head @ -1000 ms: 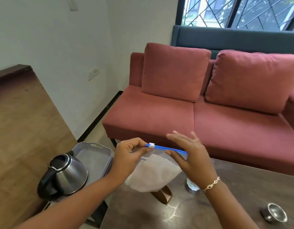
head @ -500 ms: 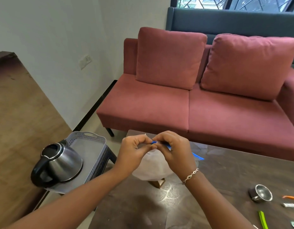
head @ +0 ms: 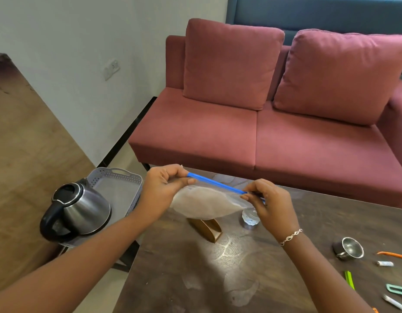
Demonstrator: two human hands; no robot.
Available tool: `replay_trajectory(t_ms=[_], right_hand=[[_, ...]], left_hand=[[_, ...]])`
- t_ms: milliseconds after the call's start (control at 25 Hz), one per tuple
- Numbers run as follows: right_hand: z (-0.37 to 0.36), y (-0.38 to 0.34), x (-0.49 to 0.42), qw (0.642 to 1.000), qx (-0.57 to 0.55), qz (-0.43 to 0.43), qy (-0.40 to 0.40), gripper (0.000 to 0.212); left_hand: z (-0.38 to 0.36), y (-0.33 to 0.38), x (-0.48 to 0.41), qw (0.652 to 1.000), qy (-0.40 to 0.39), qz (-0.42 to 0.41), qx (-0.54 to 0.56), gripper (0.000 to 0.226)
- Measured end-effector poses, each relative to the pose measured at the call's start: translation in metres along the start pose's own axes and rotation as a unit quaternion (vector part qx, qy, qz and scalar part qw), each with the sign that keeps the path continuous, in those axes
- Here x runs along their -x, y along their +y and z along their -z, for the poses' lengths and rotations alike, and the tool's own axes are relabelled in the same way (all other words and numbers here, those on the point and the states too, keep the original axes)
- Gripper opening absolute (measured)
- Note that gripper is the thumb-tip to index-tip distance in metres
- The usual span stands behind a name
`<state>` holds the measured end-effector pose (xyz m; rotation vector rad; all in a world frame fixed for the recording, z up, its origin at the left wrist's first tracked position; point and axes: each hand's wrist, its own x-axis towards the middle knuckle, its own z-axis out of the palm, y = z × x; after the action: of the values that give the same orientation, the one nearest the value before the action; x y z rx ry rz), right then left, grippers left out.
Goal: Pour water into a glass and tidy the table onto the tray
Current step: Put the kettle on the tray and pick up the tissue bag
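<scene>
We see both hands raised over the far edge of the dark table [head: 218, 279], holding a clear zip bag [head: 204, 205] between them. The left hand [head: 163, 184] pinches the bag's nine o'clock end, thumb and curled fingers closed on the blue zip strip [head: 215, 182]. The right hand [head: 272, 204], a bracelet [head: 290, 237] at its wrist, pinches the strip's three o'clock end between thumb and forefinger. The strip runs taut from hand to hand, sloping down to the right, and the bag hangs beneath it. We find the glass [head: 250, 219] standing upright on the table just under the right hand, at five o'clock of the bag; whether it holds water we cannot tell. A brown holder [head: 206, 228] sits on the table at six o'clock of the bag. At nine o'clock of the table a steel kettle [head: 80, 211] stands on the near end of a grey tray [head: 118, 175]. At three o'clock of the glass, well apart, sits a small metal cup [head: 350, 247]
</scene>
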<state>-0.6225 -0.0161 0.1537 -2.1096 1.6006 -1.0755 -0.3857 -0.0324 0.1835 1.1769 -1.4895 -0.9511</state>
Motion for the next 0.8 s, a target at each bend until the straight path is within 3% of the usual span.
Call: replay_trajectory(t_ms=[160, 400, 600, 800], right_hand=[[0.008, 0.016, 0.007, 1.0, 0.007, -0.027, 0.006, 0.007], [0.013, 0.011, 0.01, 0.998, 0.044, -0.027, -0.037, 0.009], [-0.007, -0.018, 0.008, 0.999, -0.004, 0.004, -0.042, 0.012], [-0.024, -0.025, 0.013, 0.997, 0.007, -0.071, 0.016, 0.008]], left_hand=[[0.007, -0.003, -0.003, 1.0, 0.018, 0.005, -0.003, 0.032], [0.002, -0.002, 0.0, 1.0, 0.003, 0.005, 0.024, 0.024], [-0.004, -0.001, 0.006, 1.0, -0.016, 0.016, 0.02, 0.027], [-0.021, -0.001, 0.026, 0.983, 0.143, 0.114, -0.018, 0.021]])
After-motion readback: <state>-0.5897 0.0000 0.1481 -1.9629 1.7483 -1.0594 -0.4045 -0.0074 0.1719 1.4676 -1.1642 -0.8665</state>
